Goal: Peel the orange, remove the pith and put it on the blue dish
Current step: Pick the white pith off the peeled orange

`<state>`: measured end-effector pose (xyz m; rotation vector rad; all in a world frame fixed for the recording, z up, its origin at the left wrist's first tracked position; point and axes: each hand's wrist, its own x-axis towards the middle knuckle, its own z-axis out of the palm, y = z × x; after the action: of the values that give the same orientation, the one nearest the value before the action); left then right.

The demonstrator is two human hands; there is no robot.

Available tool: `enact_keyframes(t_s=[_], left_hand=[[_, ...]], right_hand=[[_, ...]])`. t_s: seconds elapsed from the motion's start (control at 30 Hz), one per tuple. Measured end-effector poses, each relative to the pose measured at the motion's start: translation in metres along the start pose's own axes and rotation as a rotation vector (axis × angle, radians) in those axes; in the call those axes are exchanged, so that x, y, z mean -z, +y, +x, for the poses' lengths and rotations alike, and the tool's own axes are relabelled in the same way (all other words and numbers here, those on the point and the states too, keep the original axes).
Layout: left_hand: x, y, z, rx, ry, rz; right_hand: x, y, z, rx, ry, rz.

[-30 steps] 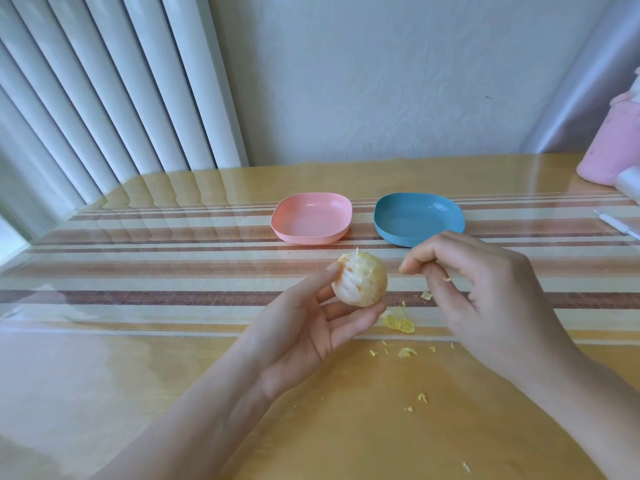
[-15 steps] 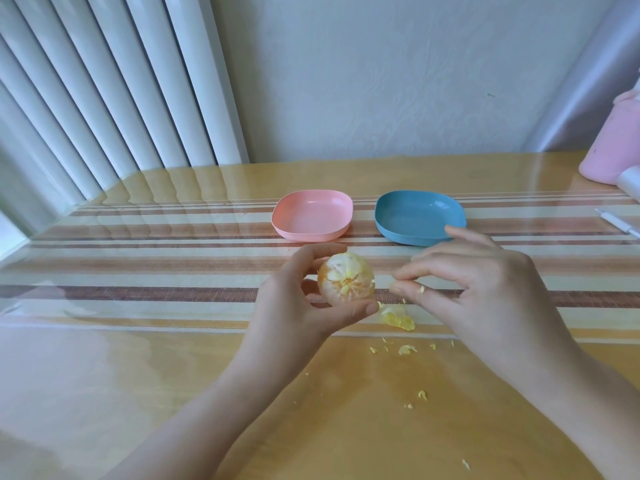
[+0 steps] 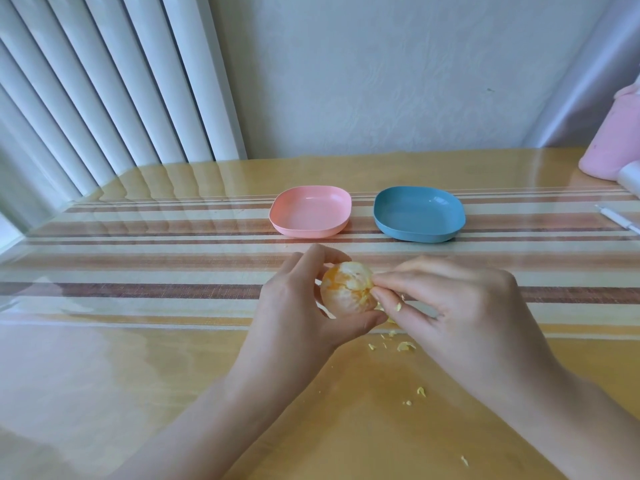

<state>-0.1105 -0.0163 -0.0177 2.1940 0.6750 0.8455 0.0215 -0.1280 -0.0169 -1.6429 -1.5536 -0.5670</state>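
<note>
From the head camera, the orange [image 3: 346, 291] is off the table [image 3: 138, 358], held in front of the person and nearer to them than both dishes. The left hand [image 3: 298, 306] cups it from the left, with the thumb underneath and the fingers curled over the far side. This grasp seems chosen to leave the right face of the fruit bare for picking. The skin looks almost entirely gone, though pale pith [image 3: 349, 271] still streaks the flesh. The right hand [image 3: 460, 306] comes in from the right, thumb and forefinger nipped together against the fruit's flank, apparently on a strand of that pith. Its other fingers are loosely bent out of the way. Small yellow scraps [image 3: 405, 347] lie on the table just below and behind the hands, probably because they fall where the work is done. The blue dish [image 3: 419, 214] sits empty beyond the hands, beside the pink dish [image 3: 310, 211], close enough to receive the fruit once it is cleaned. That step is not yet done.
</note>
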Motion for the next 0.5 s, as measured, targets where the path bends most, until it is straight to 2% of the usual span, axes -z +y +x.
enact_keyframes(t_s=[0.2, 0.5], left_hand=[[-0.004, -0.005, -0.003, -0.058, -0.025, 0.173], [-0.005, -0.003, -0.006, -0.105, 0.002, 0.209]], right_hand=[[-0.003, -0.009, -0.002, -0.002, -0.033, -0.229], [-0.003, -0.015, -0.002, -0.060, -0.023, -0.263]])
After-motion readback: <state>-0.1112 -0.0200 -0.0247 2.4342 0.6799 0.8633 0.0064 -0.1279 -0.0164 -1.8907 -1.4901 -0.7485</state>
